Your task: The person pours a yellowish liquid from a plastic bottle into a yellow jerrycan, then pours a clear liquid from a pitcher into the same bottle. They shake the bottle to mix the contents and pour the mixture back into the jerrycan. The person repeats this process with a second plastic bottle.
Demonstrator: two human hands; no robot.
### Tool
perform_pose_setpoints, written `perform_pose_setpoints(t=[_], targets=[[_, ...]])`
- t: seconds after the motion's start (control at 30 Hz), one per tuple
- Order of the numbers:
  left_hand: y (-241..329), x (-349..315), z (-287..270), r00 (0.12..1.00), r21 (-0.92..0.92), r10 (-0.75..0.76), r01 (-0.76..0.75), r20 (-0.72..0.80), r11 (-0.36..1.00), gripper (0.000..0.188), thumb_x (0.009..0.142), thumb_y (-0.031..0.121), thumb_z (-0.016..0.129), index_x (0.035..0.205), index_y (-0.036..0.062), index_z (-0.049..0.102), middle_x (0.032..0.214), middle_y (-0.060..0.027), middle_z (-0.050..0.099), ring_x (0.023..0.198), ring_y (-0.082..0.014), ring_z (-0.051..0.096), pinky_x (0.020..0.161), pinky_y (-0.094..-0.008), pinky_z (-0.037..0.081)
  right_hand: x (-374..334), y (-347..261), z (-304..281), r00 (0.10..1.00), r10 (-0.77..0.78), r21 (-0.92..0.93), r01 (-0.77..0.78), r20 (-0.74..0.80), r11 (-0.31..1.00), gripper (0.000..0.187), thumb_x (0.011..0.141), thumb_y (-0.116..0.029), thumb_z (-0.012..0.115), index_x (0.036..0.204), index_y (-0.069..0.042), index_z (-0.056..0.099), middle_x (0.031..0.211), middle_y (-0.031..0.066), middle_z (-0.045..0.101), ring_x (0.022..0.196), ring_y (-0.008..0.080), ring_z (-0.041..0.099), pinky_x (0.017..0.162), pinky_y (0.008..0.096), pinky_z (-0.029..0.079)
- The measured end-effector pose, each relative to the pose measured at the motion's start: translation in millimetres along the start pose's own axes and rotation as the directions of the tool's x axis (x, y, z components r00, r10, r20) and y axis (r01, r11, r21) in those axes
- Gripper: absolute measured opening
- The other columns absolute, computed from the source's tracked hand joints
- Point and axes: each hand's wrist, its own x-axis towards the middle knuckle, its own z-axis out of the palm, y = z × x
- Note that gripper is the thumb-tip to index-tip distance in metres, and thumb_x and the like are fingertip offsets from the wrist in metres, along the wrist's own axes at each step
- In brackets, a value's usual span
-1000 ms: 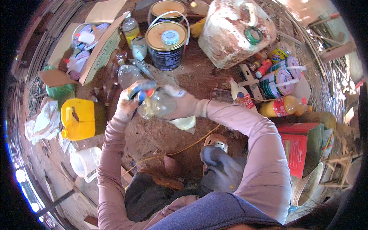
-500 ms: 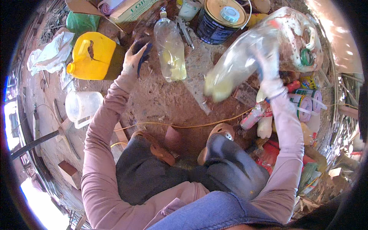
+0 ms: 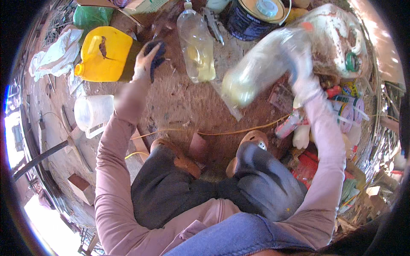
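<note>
My right hand (image 3: 302,70), in a pale glove with blue on it, grips a large clear plastic bottle (image 3: 267,64). The bottle is blurred by motion and tilted, its yellowish end low and to the left. At the left, my left hand (image 3: 149,57) has thumb and fingers apart, with dark blue over the palm side like a glove coating; I see nothing held in it. It is just right of a yellow jerrycan (image 3: 102,53) lying on its side. Between my hands another clear bottle (image 3: 196,49) lies with some yellowish liquid in it.
A dark paint bucket (image 3: 252,21) and a dirty white jug (image 3: 337,40) with a green cap are at the far right. A clear container (image 3: 92,112) lies left of my arm. An orange cord (image 3: 230,133) crosses the dirt before my feet. Cans (image 3: 288,124) and scraps crowd the right.
The view has shifted slightly. My right hand still holds the blurred bottle, whose low end now appears a little farther left and higher. My left hand stays beside the jerrycan, fingers apart.
</note>
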Motion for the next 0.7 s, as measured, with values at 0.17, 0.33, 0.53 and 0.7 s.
perform_pose_setpoints(t=[0.17, 0.33, 0.53, 0.7], targets=[[5, -7, -9, 0.997, 0.004, 0.015, -0.015, 0.076, 1.0, 0.038, 0.103, 0.017, 0.06, 0.138, 0.0037, 0.056, 0.131, -0.0092, 0.065, 0.111, -0.0198, 0.067, 0.09, -0.0322, 0.057, -49, 13, 47, 0.989, 0.128, -0.095, -0.121, 0.075, 0.988, 0.058, 0.091, -0.023, 0.078, 0.138, -0.003, 0.052, 0.138, 0.0161, 0.058, 0.126, 0.0255, 0.058, 0.107, 0.0426, 0.048], [-3, -4, -14, 0.987, 0.223, -0.11, 0.082, 0.115, 0.971, 0.037, 0.104, 0.02, 0.059, 0.137, 0.0048, 0.057, 0.128, -0.0084, 0.066, 0.113, -0.0201, 0.067, 0.09, -0.0322, 0.056, -28, 41, 28, 0.991, -0.075, -0.07, 0.083, 0.112, 0.994, 0.058, 0.091, -0.021, 0.077, 0.141, -0.005, 0.052, 0.137, 0.0146, 0.059, 0.123, 0.0239, 0.06, 0.107, 0.0414, 0.049], [-6, -2, -2, 0.997, 0.064, 0.007, -0.011, 0.073, 0.998, 0.031, 0.098, 0.021, 0.069, 0.126, 0.0074, 0.065, 0.113, -0.0021, 0.072, 0.098, -0.0139, 0.068, 0.078, -0.0277, 0.055, -35, 40, 35, 0.989, 0.063, -0.267, -0.026, 0.132, 0.963, 0.056, 0.089, -0.019, 0.079, 0.137, -0.004, 0.054, 0.134, 0.0108, 0.061, 0.123, 0.0219, 0.06, 0.107, 0.0397, 0.048], [-15, 0, 0, 0.983, 0.113, 0.068, -0.088, 0.168, 0.99, 0.031, 0.1, 0.022, 0.067, 0.127, 0.0078, 0.064, 0.114, -0.0019, 0.072, 0.099, -0.0137, 0.069, 0.079, -0.0276, 0.054, -4, 39, -33, 0.979, 0.128, 0.05, -0.138, 0.161, 0.989, 0.055, 0.095, -0.027, 0.072, 0.14, -0.003, 0.053, 0.135, 0.0133, 0.06, 0.126, 0.0251, 0.057, 0.112, 0.0375, 0.044]])
